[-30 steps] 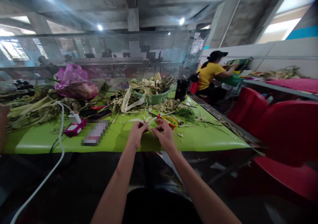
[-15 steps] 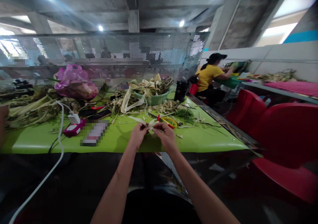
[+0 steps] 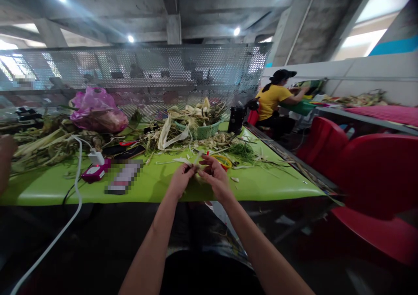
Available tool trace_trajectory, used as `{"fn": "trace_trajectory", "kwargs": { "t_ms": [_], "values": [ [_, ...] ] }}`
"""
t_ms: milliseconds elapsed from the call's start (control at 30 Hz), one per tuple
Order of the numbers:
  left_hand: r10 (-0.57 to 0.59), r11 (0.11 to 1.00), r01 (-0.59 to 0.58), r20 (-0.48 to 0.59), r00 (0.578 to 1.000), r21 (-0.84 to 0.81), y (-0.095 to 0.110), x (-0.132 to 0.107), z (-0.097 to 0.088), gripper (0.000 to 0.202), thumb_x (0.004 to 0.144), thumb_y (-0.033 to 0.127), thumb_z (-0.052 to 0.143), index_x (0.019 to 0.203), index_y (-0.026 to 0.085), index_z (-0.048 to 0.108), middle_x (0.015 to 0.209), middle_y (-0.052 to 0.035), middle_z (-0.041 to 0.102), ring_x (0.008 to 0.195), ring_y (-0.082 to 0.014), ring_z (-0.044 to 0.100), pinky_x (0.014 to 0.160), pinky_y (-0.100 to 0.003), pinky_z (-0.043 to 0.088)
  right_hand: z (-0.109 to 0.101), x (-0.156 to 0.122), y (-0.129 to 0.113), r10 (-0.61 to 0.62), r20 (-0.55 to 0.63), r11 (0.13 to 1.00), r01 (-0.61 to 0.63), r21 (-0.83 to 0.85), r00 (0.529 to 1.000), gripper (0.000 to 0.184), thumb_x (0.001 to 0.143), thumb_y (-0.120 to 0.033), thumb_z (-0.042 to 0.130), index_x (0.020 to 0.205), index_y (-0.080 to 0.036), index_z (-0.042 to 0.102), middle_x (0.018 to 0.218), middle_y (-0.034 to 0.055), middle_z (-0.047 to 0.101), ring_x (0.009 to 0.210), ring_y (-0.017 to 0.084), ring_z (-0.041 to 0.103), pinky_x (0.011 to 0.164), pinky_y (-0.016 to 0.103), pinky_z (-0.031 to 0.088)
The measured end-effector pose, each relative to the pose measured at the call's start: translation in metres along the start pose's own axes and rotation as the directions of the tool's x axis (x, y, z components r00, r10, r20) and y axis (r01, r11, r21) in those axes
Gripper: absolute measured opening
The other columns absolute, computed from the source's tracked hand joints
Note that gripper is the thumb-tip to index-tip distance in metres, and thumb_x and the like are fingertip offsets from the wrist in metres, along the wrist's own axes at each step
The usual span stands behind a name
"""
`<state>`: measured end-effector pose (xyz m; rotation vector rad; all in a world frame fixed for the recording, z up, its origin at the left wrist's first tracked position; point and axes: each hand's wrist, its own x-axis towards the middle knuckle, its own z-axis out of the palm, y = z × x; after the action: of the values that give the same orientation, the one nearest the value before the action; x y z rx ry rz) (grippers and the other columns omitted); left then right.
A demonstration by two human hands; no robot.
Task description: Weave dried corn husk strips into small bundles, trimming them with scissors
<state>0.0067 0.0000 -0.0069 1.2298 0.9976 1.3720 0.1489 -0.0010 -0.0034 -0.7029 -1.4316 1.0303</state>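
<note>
Over the green table (image 3: 267,186), both hands meet at a small pale piece of corn husk (image 3: 197,159). My left hand (image 3: 180,181) is closed, its thumb and forefinger pinching the husk's lower part. My right hand (image 3: 215,176) curls against the same husk from the other side, thumb below and fingers above, somewhat apart. The husk is thin and partly hidden by the fingertips. Just behind my right hand lie scissors with yellow-and-red handles (image 3: 224,160), partly covered by the fingers.
A green basket (image 3: 209,131) heaped with dry husks stands behind. Leftward lie a pink plastic bag (image 3: 98,110), stalks (image 3: 48,149), a purple power block (image 3: 97,171) with a white cable, and a phone (image 3: 124,176). Another person's hand (image 3: 6,160) shows at left. A person in yellow (image 3: 272,99) sits beyond red chairs (image 3: 369,173).
My right fingers have lifted and spread slightly from their tight pinch. The husk strip now stands more upright between the hands. At the far left, the other person's hand reaches further into view.
</note>
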Motion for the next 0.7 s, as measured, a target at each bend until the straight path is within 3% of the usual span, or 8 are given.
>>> {"fn": "trace_trajectory", "kwargs": {
  "t_ms": [167,333,467,567,700],
  "values": [
    [0.009,0.999,-0.012,-0.066,0.998,-0.053,0.000,0.000,-0.001,0.030,0.070,0.041,0.068,0.084,0.015,0.066,0.074,-0.0011,0.063,0.068,-0.0124,0.053,0.069,-0.025,0.041,0.002,0.003,0.008,-0.030,-0.115,0.984,0.009,-0.181,0.993,0.022,0.075,-0.035,0.065,0.090,-0.019,0.058,0.084,0.0030,0.062,0.070,0.015,0.056,0.066,0.028,0.047],
    [0.000,0.995,-0.006,-0.061,0.998,-0.097,0.001,-0.001,-0.001,0.033,0.070,0.044,0.068,0.084,0.014,0.067,0.074,-0.0019,0.063,0.066,-0.0118,0.053,0.067,-0.024,0.040,0.006,0.006,0.004,0.057,-0.061,0.964,-0.071,-0.257,0.997,0.024,0.078,-0.041,0.060,0.074,-0.018,0.064,0.066,0.0002,0.061,0.063,0.016,0.054,0.061,0.028,0.044],
    [-0.011,0.998,0.012,0.017,1.000,-0.057,0.002,-0.002,0.000,0.031,0.071,0.040,0.067,0.088,0.015,0.067,0.076,-0.0019,0.064,0.066,-0.0123,0.052,0.065,-0.024,0.040,0.005,0.011,0.002,0.040,-0.074,0.974,-0.056,-0.220,0.996,0.028,0.079,-0.043,0.056,0.081,-0.018,0.067,0.071,0.0013,0.064,0.070,0.018,0.056,0.064,0.028,0.044],
    [0.003,0.997,-0.002,-0.002,1.000,0.082,0.003,-0.001,0.002,0.024,0.072,0.037,0.064,0.081,0.016,0.068,0.071,-0.0009,0.063,0.064,-0.0128,0.051,0.063,-0.024,0.038,0.004,0.011,0.003,0.022,-0.130,0.982,-0.045,-0.181,0.991,0.028,0.079,-0.043,0.057,0.086,-0.017,0.066,0.071,0.0012,0.063,0.066,0.017,0.055,0.060,0.027,0.044],
    [0.082,0.983,-0.082,0.009,0.997,0.165,0.002,0.001,0.006,0.018,0.074,0.033,0.060,0.077,0.017,0.068,0.073,-0.0018,0.065,0.073,-0.0161,0.056,0.071,-0.026,0.042,0.005,0.005,0.003,-0.049,-0.166,0.984,0.020,-0.176,0.985,0.021,0.075,-0.039,0.064,0.079,-0.019,0.065,0.072,0.0008,0.062,0.067,0.016,0.055,0.063,0.028,0.044]
  ]
}}
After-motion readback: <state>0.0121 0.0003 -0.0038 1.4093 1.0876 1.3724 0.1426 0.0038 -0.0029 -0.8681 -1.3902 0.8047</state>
